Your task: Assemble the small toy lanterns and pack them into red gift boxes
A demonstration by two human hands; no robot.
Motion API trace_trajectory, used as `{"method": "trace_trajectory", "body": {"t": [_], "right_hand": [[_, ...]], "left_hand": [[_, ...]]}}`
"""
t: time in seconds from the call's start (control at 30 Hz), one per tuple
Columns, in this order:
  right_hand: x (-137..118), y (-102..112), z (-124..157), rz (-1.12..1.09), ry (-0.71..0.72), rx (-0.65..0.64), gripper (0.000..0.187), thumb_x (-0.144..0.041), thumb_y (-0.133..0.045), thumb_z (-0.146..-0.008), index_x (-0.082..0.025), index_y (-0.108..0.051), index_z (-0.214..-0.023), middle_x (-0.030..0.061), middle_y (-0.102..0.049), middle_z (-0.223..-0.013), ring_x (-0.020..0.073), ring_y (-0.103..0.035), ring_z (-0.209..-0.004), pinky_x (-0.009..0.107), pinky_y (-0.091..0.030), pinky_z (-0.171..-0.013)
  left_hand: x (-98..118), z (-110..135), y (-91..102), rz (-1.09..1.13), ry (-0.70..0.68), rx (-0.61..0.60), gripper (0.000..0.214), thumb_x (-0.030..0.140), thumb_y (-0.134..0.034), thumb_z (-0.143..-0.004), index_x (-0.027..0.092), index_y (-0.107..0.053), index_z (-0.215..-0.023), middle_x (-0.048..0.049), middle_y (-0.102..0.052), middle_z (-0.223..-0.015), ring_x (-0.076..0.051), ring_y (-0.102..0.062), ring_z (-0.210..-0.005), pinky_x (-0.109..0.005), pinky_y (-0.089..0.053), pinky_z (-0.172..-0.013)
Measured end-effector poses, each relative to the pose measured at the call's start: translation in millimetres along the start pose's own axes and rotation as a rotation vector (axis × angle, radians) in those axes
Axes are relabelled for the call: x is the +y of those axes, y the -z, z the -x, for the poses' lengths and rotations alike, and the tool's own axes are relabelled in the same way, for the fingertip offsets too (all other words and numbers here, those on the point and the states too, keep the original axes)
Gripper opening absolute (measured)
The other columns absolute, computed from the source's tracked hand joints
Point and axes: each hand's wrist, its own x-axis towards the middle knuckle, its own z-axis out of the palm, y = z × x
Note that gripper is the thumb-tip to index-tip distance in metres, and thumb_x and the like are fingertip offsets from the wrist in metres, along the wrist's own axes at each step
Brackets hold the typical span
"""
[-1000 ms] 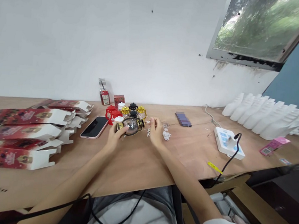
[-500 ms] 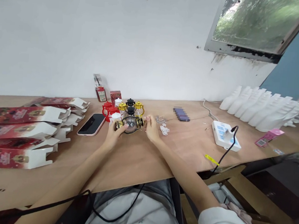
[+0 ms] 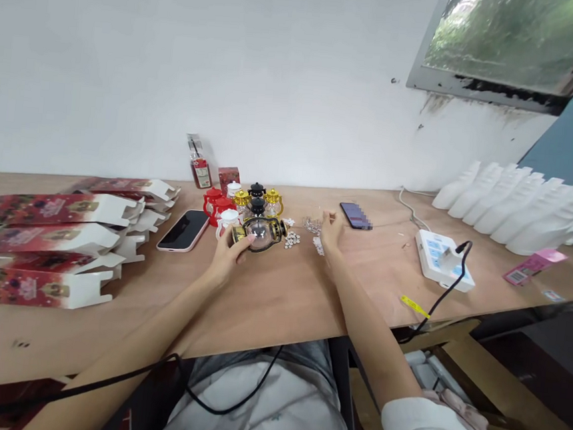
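My left hand (image 3: pixel 228 257) grips a small black-and-gold toy lantern (image 3: pixel 263 230) that lies on its side on the wooden table (image 3: pixel 279 295). My right hand (image 3: pixel 332 231) hovers to the right of it, over a scatter of small silver and white parts (image 3: pixel 310 227), fingers apart and holding nothing I can see. Behind the lantern stands a cluster of little lanterns in red, white, gold and black (image 3: pixel 240 204). A few white bits (image 3: pixel 292 239) lie between my hands.
Red-and-white folded cartons (image 3: pixel 53 241) lie in a row at the left. A pink-cased phone (image 3: pixel 183 229) lies beside them, another phone (image 3: pixel 355 215) farther right. A white power strip (image 3: pixel 444 259) with a black cable and white moulded pieces (image 3: pixel 522 212) sit at the right.
My right hand has let go of the lantern and moved right, to the small parts. My left hand keeps hold of the lantern.
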Motion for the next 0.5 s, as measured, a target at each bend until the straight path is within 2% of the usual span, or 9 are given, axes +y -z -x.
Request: {"method": "trace_trajectory", "body": {"t": [0.1, 0.23, 0.33, 0.43, 0.5], "right_hand": [[7, 8, -6, 0.269, 0.194, -0.002, 0.020, -0.029, -0.044, -0.088, -0.015, -0.057, -0.082, 0.0096, -0.061, -0.089, 0.0184, -0.053, -0.083, 0.031, -0.038, -0.077], [12, 11, -7, 0.573, 0.349, -0.204, 0.021, -0.025, -0.043, -0.090, -0.016, -0.062, -0.088, 0.0105, -0.060, -0.103, 0.0205, -0.049, -0.096, 0.030, -0.036, -0.081], [10, 12, -4, 0.679, 0.387, -0.296, 0.020, -0.026, -0.047, -0.088, -0.017, -0.065, -0.088, 0.0097, -0.059, -0.111, 0.0224, -0.046, -0.103, 0.032, -0.034, -0.087], [2, 16, -3, 0.745, 0.370, -0.297, 0.022, -0.021, -0.044, -0.088, -0.016, -0.063, -0.099, 0.0117, -0.059, -0.114, 0.0232, -0.048, -0.106, 0.033, -0.033, -0.089], [-5, 20, -2, 0.802, 0.303, -0.284, 0.027, -0.016, -0.041, -0.087, -0.015, -0.058, -0.108, 0.0130, -0.061, -0.111, 0.0229, -0.052, -0.104, 0.032, -0.034, -0.086]], "left_hand": [[1, -1, 0.1, 0.012, -0.008, 0.013, 0.040, 0.041, -0.072, -0.060, 0.021, -0.040, -0.073, 0.0087, -0.042, -0.054, -0.002, -0.032, -0.033, -0.018, -0.021, -0.034], [2, -2, 1.2, 0.025, -0.019, 0.025, 0.041, 0.040, -0.072, -0.060, 0.020, -0.039, -0.074, 0.0093, -0.043, -0.054, -0.002, -0.032, -0.032, -0.017, -0.021, -0.034], [2, -3, 1.8, 0.026, -0.018, 0.029, 0.041, 0.039, -0.072, -0.061, 0.020, -0.038, -0.074, 0.0103, -0.041, -0.052, -0.002, -0.032, -0.032, -0.017, -0.021, -0.035], [1, -4, 2.4, 0.009, -0.033, 0.031, 0.040, 0.040, -0.072, -0.061, 0.021, -0.038, -0.074, 0.0110, -0.040, -0.050, -0.002, -0.032, -0.032, -0.017, -0.022, -0.035], [0, -4, 2.9, -0.003, -0.042, 0.030, 0.040, 0.040, -0.071, -0.062, 0.020, -0.039, -0.074, 0.0107, -0.041, -0.051, -0.002, -0.033, -0.032, -0.017, -0.022, -0.035]]}}
